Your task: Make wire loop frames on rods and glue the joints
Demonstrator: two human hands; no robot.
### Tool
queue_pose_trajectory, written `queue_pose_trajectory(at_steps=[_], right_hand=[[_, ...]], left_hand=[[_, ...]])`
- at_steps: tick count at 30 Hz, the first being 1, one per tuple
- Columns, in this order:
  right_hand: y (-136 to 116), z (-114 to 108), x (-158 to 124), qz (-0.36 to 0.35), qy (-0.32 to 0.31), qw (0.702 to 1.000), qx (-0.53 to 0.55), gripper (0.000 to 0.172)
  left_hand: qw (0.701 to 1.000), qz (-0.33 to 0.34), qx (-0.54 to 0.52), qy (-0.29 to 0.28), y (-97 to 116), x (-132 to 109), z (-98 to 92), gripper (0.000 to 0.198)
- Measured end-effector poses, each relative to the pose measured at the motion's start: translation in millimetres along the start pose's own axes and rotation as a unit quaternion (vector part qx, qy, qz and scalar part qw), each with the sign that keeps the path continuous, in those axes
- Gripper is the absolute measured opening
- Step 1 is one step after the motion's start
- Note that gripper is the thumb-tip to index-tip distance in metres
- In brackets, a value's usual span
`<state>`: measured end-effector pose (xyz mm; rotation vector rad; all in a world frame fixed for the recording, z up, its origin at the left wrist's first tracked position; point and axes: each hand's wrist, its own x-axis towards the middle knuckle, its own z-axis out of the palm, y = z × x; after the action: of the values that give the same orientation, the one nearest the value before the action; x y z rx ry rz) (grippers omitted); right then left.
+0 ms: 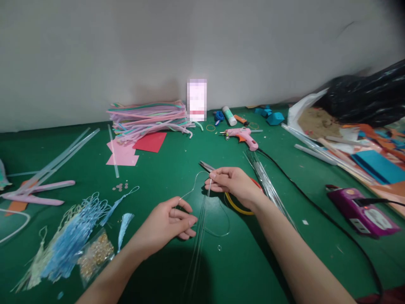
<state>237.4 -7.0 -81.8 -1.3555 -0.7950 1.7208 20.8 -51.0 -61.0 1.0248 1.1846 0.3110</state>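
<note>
My right hand [232, 183] pinches the top of several thin wires [201, 223] between thumb and fingers, and they hang down towards the table's near edge. A fine thread [195, 185] curves from that pinch across to my left hand [172, 219]. The left fingers are curled, the thumb closed against them on the thread, just left of the wires. More thread [228, 230] loops over the table to the right of the wires. Scissors [206, 166] with red and yellow handles lie under my right hand, partly hidden by it.
A bundle of silvery wires [267, 179] lies to the right, near a pink glue gun [243, 136]. Blue tassels [76, 240] and a bag of gold beads [95, 255] are at left. Pipe cleaners [148, 120] lie by the wall. A purple power strip [363, 211] sits right.
</note>
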Motion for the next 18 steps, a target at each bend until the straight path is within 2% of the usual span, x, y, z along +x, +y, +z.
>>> queue_pose_trajectory(at_steps=[6,12,18], right_hand=[[0.3,-0.2,-0.5,-0.009,-0.004,1.0,0.01,0.007],[-0.6,0.5,-1.2,-0.009,0.005,1.0,0.009,0.006],[-2.1,-3.9,-0.7,-0.006,0.004,1.0,-0.001,0.006]], left_hand=[[1.0,-0.013,-0.001,-0.001,-0.3,0.9,4.3,0.033],[0.999,-0.022,-0.009,-0.03,-3.7,1.3,3.8,0.039],[1.0,-0.002,-0.02,0.009,-1.0,0.6,-0.3,0.035]])
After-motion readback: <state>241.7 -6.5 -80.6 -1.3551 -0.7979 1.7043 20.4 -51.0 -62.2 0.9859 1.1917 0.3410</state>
